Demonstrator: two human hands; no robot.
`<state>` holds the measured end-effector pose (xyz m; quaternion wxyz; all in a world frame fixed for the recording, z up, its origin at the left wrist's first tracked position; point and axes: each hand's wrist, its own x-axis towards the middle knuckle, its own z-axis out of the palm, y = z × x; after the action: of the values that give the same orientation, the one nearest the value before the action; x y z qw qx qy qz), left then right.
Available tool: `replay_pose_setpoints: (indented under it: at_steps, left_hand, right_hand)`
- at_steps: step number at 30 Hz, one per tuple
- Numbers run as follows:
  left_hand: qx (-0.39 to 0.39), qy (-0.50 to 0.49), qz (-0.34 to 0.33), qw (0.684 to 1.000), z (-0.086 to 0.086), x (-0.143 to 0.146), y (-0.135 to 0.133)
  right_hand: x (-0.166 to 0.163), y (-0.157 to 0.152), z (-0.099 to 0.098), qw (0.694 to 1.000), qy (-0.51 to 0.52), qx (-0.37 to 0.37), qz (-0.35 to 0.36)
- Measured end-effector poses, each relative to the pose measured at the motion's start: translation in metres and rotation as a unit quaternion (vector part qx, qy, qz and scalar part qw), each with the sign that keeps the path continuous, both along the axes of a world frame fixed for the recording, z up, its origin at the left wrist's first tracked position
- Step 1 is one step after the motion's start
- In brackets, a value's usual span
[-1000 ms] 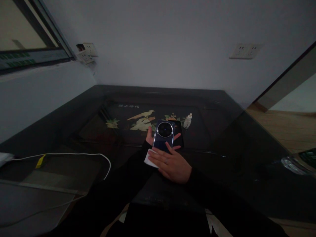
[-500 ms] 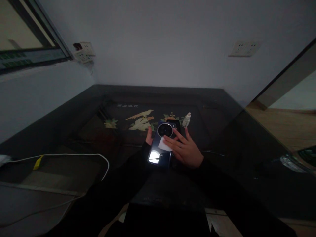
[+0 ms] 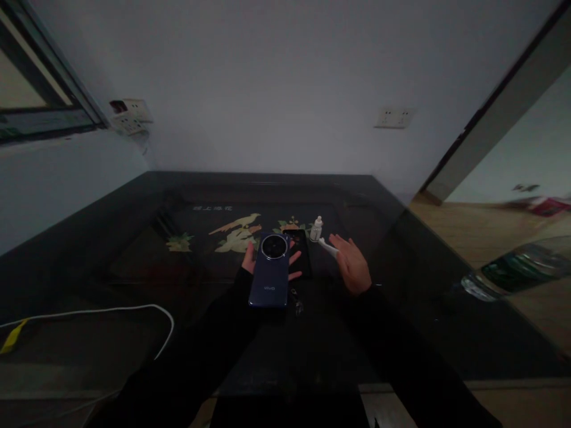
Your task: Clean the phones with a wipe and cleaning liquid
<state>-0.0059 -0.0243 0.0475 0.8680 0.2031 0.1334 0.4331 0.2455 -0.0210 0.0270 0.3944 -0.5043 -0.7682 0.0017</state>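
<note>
My left hand (image 3: 248, 260) holds a dark blue phone (image 3: 269, 276) from beneath, thumb at its left edge and fingertips past its right edge. The phone's back, with a large round camera ring, faces up. Off to the right, my right hand (image 3: 354, 266) is tilted on edge, holding a small white piece like a wipe or thin cloth (image 3: 329, 247) by the thumb side. Just beyond that piece stands a small bottle with a pale cap (image 3: 316, 229). A black phone-like slab (image 3: 304, 252) lies partly behind my left fingers.
The dark table (image 3: 214, 190) carries a bird-and-flower inlay (image 3: 238, 238). Near the held phone lies a small shiny looped item (image 3: 297, 303). A white cable (image 3: 111, 309) curves at left. A clear bottle with a green label (image 3: 513, 270) is at right.
My right hand has moved off the phone's back to the right, taking the white piece with it. The phone stays in my left hand. The view has shifted.
</note>
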Motion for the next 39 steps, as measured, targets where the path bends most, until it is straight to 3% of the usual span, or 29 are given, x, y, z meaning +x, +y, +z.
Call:
replay_pose_setpoints:
  at_steps: [2,4,7,11,18,23,26,28,32,36,38,39]
  left_hand:
    - [-0.025,0.016,0.007,1.000,-0.004,-0.003,0.006]
    - [-0.047,0.037,-0.011,0.998,-0.007,-0.007,0.012]
    - [-0.063,0.080,-0.033,0.994,-0.008,-0.011,0.015]
    - [-0.044,0.113,0.006,0.993,0.000,-0.010,0.011]
    - [-0.085,0.191,0.109,0.972,0.015,0.006,0.006]
    - [-0.089,0.243,0.139,0.956,0.020,0.029,0.009]
    - [-0.079,0.246,0.159,0.953,0.022,0.040,0.001]
    - [-0.062,0.250,0.157,0.954,0.024,0.043,-0.006]
    - [-0.024,0.299,0.117,0.947,0.028,0.038,-0.015]
    - [0.079,0.311,0.092,0.943,0.021,0.026,0.000]
    - [0.152,0.359,0.147,0.909,0.010,0.019,0.017]
    - [0.182,0.428,0.185,0.866,0.003,0.017,0.026]
  right_hand:
    - [0.006,0.008,-0.008,0.996,0.058,-0.017,-0.063]
    - [0.007,0.014,-0.016,0.995,0.066,-0.022,-0.078]
    - [-0.003,0.020,-0.026,0.996,0.055,-0.038,-0.055]
    - [-0.021,0.016,-0.034,0.996,0.046,-0.071,0.012]
    - [-0.036,-0.004,-0.003,0.982,0.162,-0.094,0.018]
    - [-0.086,-0.027,0.008,0.952,0.250,-0.156,0.086]
    - [-0.105,-0.030,0.007,0.881,0.384,-0.226,0.158]
    - [-0.104,-0.027,0.005,0.859,0.436,-0.228,0.142]
    - [-0.086,-0.019,-0.001,0.852,0.458,-0.236,0.091]
    - [-0.070,-0.016,-0.002,0.850,0.448,-0.256,0.110]
    - [-0.065,-0.016,0.000,0.863,0.433,-0.230,0.124]
    - [-0.063,-0.016,0.001,0.870,0.426,-0.213,0.127]
